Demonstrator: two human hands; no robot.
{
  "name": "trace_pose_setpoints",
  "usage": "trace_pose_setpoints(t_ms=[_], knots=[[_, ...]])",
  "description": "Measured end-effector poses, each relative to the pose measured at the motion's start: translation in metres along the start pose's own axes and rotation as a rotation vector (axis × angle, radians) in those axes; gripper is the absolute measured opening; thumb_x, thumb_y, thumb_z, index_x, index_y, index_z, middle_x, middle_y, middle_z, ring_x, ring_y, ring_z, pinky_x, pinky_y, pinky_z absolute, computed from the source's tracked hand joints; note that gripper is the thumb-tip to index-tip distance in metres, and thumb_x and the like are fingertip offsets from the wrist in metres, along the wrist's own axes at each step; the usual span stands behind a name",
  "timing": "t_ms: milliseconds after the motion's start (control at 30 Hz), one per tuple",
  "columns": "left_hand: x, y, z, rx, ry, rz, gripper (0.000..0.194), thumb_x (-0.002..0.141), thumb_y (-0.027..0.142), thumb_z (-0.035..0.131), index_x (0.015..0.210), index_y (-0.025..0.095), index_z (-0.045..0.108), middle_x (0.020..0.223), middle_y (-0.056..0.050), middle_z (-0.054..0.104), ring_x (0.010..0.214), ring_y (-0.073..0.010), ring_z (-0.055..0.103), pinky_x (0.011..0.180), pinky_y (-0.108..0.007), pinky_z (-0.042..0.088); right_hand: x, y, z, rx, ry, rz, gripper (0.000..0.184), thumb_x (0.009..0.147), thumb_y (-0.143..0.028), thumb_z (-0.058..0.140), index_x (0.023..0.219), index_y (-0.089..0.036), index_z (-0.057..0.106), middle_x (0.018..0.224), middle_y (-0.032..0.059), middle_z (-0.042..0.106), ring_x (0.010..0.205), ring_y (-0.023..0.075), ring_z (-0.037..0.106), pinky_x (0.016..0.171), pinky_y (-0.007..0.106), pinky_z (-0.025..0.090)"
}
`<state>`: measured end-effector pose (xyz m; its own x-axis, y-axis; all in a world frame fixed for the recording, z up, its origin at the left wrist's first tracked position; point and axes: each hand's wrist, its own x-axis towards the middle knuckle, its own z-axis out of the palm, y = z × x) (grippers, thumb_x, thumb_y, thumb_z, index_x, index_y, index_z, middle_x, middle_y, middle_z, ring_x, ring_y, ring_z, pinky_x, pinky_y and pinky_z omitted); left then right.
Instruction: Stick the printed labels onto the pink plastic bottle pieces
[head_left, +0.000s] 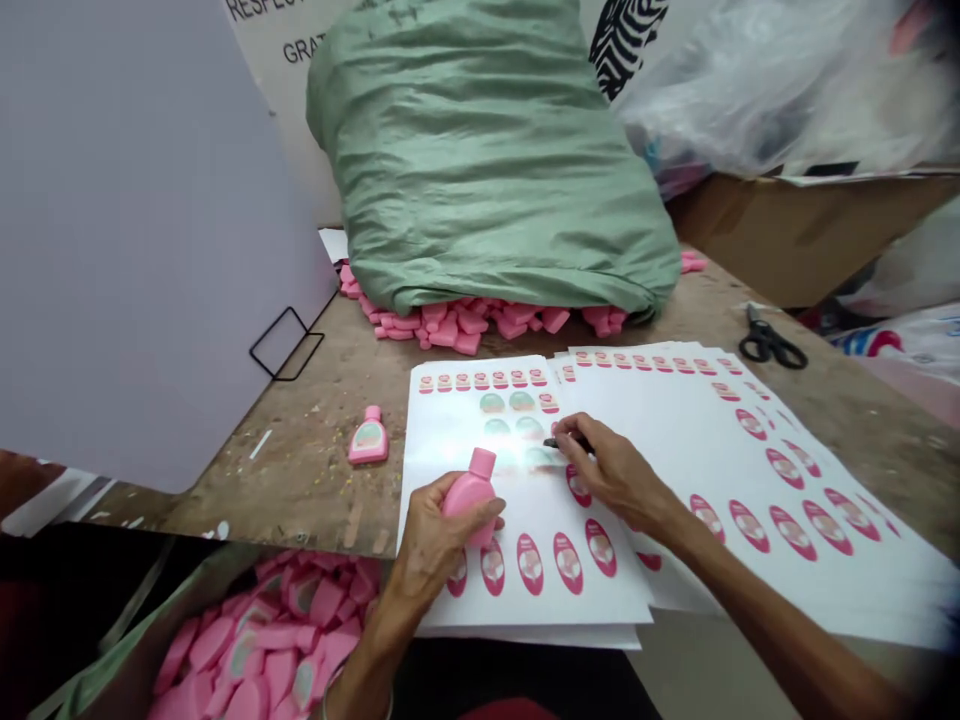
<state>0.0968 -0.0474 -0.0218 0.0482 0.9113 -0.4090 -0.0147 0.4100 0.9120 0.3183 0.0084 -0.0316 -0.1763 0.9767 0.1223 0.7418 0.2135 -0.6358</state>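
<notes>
My left hand (442, 540) grips a pink plastic bottle (472, 497) above the lower edge of a white label sheet (480, 600), which carries pink oval labels and rounder ones. My right hand (615, 472) rests on that sheet, pinching a small dark tool (559, 442) whose exact kind I cannot tell. Its tip is near the round labels. To the right lies a stack of similar label sheets (757, 470). A labelled pink bottle (368, 437) stands on the worn wooden table (300, 460), left of the sheets.
Below the table edge, a bin (112, 650) holds many pink bottles. Loose pink bottles (465, 325) lie under a large green sack (487, 150). Black scissors (769, 340) lie at right. A white board (150, 230) on a wire stand (285, 345) rises at left.
</notes>
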Motion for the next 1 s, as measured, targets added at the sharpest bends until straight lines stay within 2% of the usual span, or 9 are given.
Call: trace_pose_setpoints(t_ms=[133,267,400,667,733,867,1000], knots=[[0.002,0.004,0.022,-0.101,-0.002,-0.009,0.036,0.066,0.039,0.076,0.085,0.012,0.061,0.075,-0.005,0.065,0.069,-0.0199,0.069,0.055,-0.022,0.051,-0.004,0.015,0.014,-0.290,0.166,-0.164,0.017,0.091,-0.028,0.043,0.086,-0.019,0.055,0.081,0.0063,0.064,0.077,0.0205,0.054,0.069,0.034,0.036],[0.009,0.007,0.041,-0.189,-0.028,0.016,0.039,0.072,0.043,0.070,0.093,0.011,0.061,0.086,-0.010,0.066,0.075,-0.0209,0.068,0.060,-0.027,0.056,-0.003,0.020,0.014,-0.438,0.180,-0.304,0.019,0.092,-0.026,0.043,0.084,-0.017,0.058,0.078,0.0067,0.063,0.075,0.0192,0.053,0.068,0.032,0.032],[0.020,-0.001,0.053,-0.159,-0.025,0.080,0.036,0.076,0.045,0.066,0.090,0.012,0.061,0.078,-0.007,0.063,0.073,-0.0202,0.068,0.064,-0.027,0.054,-0.003,0.022,0.013,-0.458,0.140,-0.322,0.019,0.092,-0.025,0.043,0.085,-0.017,0.059,0.078,0.0067,0.062,0.075,0.0189,0.051,0.069,0.032,0.031],[0.027,-0.009,0.054,-0.135,-0.031,0.100,0.036,0.078,0.048,0.063,0.094,0.016,0.059,0.080,-0.004,0.062,0.075,-0.0212,0.069,0.064,-0.027,0.053,-0.012,0.014,0.019,-0.239,0.020,-0.277,0.013,0.087,-0.020,0.046,0.076,-0.019,0.054,0.071,0.0026,0.058,0.068,0.0162,0.050,0.067,0.030,0.032],[0.026,-0.008,0.053,-0.136,-0.038,0.101,0.036,0.078,0.048,0.063,0.093,0.016,0.059,0.080,-0.004,0.062,0.074,-0.0209,0.069,0.065,-0.028,0.054,-0.012,0.012,0.021,-0.256,0.042,-0.290,0.014,0.088,-0.020,0.046,0.077,-0.018,0.054,0.073,0.0033,0.059,0.069,0.0164,0.050,0.067,0.030,0.033],[0.024,-0.004,0.052,-0.145,-0.063,0.097,0.036,0.081,0.048,0.059,0.097,0.015,0.056,0.079,-0.004,0.061,0.075,-0.0217,0.070,0.065,-0.029,0.054,-0.005,0.014,0.019,-0.393,0.166,-0.283,0.015,0.089,-0.023,0.046,0.080,-0.017,0.057,0.076,0.0063,0.061,0.073,0.0188,0.051,0.069,0.032,0.032],[0.024,-0.005,0.052,-0.129,-0.054,0.100,0.035,0.082,0.047,0.058,0.096,0.015,0.055,0.081,-0.005,0.061,0.075,-0.0222,0.070,0.065,-0.028,0.054,0.001,0.022,0.014,-0.381,0.106,-0.280,0.015,0.088,-0.023,0.048,0.078,-0.018,0.057,0.074,0.0048,0.061,0.072,0.0179,0.051,0.069,0.032,0.032]])
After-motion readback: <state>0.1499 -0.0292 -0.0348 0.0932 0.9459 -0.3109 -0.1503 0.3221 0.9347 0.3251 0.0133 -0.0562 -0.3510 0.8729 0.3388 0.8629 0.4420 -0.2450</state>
